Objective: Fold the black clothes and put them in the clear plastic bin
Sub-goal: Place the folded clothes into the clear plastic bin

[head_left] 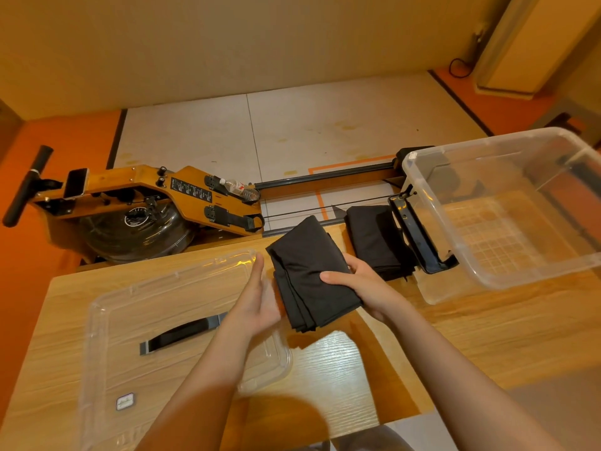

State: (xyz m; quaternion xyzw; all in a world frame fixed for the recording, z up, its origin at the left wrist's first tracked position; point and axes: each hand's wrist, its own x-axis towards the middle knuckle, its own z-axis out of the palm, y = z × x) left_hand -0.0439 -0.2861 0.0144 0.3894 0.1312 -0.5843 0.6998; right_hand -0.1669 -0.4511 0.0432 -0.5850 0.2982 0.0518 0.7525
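A folded black garment is lifted above the wooden table. My right hand grips its right edge, fingers curled over the top. My left hand is flat and straight-fingered beside the garment's left edge. A second folded black garment lies on the table farther back, next to the clear plastic bin. The bin stands at the table's right with nothing visible inside it.
The bin's clear lid with a black handle lies upside down on the table's left. Beyond the table, a wooden rowing machine sits on the floor with a water bottle on it.
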